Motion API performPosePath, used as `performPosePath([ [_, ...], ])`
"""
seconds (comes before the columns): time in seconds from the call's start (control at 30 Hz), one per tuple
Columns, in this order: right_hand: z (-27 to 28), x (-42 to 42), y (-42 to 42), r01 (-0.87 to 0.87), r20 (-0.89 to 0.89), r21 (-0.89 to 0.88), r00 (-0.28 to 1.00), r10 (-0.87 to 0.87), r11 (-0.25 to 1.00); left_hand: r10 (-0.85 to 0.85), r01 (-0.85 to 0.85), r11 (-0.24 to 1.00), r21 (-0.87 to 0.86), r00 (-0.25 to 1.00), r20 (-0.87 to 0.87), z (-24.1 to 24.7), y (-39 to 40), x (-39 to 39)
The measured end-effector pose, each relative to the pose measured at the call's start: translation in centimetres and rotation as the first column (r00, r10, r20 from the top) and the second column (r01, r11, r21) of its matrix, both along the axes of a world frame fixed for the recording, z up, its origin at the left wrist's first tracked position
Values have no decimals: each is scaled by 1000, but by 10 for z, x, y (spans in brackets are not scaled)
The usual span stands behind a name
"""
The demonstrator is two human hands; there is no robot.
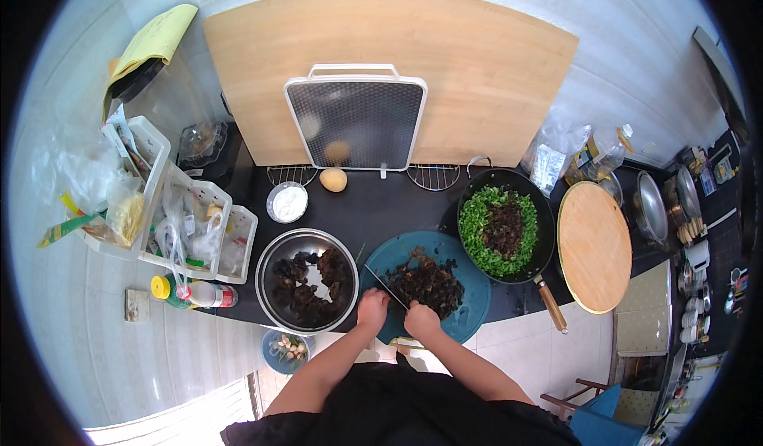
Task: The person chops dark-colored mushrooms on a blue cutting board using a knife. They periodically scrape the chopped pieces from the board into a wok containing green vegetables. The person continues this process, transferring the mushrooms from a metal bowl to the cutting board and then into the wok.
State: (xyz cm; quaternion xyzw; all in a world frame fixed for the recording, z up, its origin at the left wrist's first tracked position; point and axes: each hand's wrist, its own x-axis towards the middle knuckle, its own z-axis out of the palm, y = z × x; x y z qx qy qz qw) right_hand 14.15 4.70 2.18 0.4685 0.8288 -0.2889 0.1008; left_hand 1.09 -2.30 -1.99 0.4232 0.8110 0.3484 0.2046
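Note:
My right hand [422, 320] is closed round the handle of a kitchen knife [386, 288], whose blade points up and left over a round blue cutting board [477, 303]. Chopped dark wood ear mushroom, by its look, lies heaped [432, 285] right of the blade. My left hand [373, 307] rests at the board's left edge, close to the blade, fingers bent; whether it holds a piece is hidden. Left of it stands a steel bowl [262, 282] with larger dark pieces [304, 303]. Chopped greens [477, 219] with dark bits fill a wok [545, 240] at the board's right.
A round wooden board [594, 246] leans right of the wok. A bowl of white powder [290, 202] and a round yellowish item [333, 180] stand behind the steel bowl. White baskets [238, 243] and bottles [217, 296] crowd the left. A bin [271, 356] sits below the counter.

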Motion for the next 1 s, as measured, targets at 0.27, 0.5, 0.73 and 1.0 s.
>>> performPosePath([
  [0.27,34,9,0,38,-105,-34,994,-41,999,43,-44,998,32,999,29,-8,-8,-6],
  [0.5,7,-7,-9,31,8,-60,999,-31,998,6,-6,1000,3,999,-36,-3,-3,-2],
  [0.73,39,12,11,116,-141,51,984,-108,992,-48,49,999,20,998,-32,0,-7,-7],
  [1.0,9,38,33,130,49,70,990,-134,989,-45,45,999,14,999,10,6,-3,-6],
])
